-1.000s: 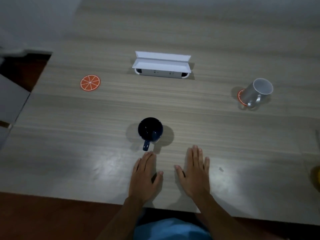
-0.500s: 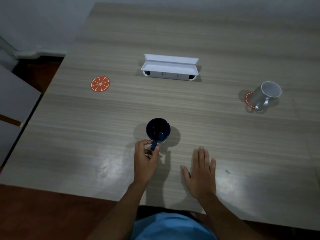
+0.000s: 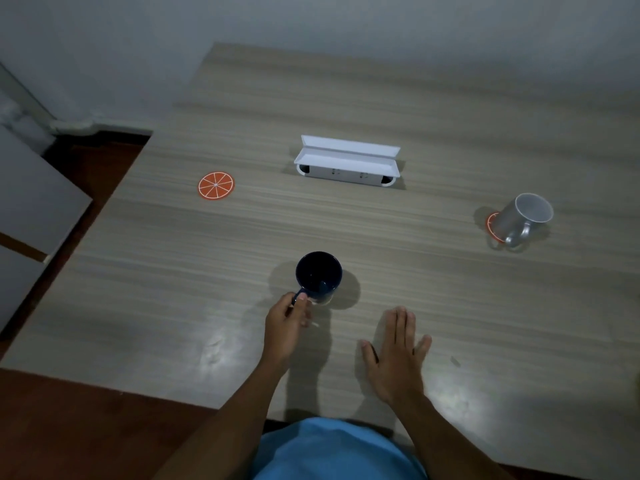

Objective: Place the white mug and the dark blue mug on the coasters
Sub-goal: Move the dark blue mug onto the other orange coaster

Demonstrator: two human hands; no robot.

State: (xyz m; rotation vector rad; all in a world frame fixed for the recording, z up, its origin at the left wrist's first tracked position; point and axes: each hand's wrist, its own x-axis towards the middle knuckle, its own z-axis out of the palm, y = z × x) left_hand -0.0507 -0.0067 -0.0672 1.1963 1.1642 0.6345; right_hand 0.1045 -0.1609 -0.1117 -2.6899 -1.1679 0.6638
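Note:
The dark blue mug [image 3: 318, 276] stands upright near the middle of the wooden table [image 3: 433, 292]. My left hand [image 3: 285, 327] pinches its handle, which points toward me. My right hand [image 3: 398, 355] lies flat on the table with fingers spread, holding nothing. The white mug [image 3: 524, 216] stands at the right on an orange coaster [image 3: 491, 227] that is mostly hidden under it. A second orange-slice coaster [image 3: 216, 186] lies bare at the far left of the table.
A white open box [image 3: 347, 161] sits at the table's centre back. The table's left edge drops to a red-brown floor [image 3: 86, 174], where a grey panel [image 3: 31, 202] stands. A wall [image 3: 311, 22] runs behind the table.
My left hand went from flat on the table to the dark blue mug's handle and closed on it. The right hand stayed flat. The view has shifted.

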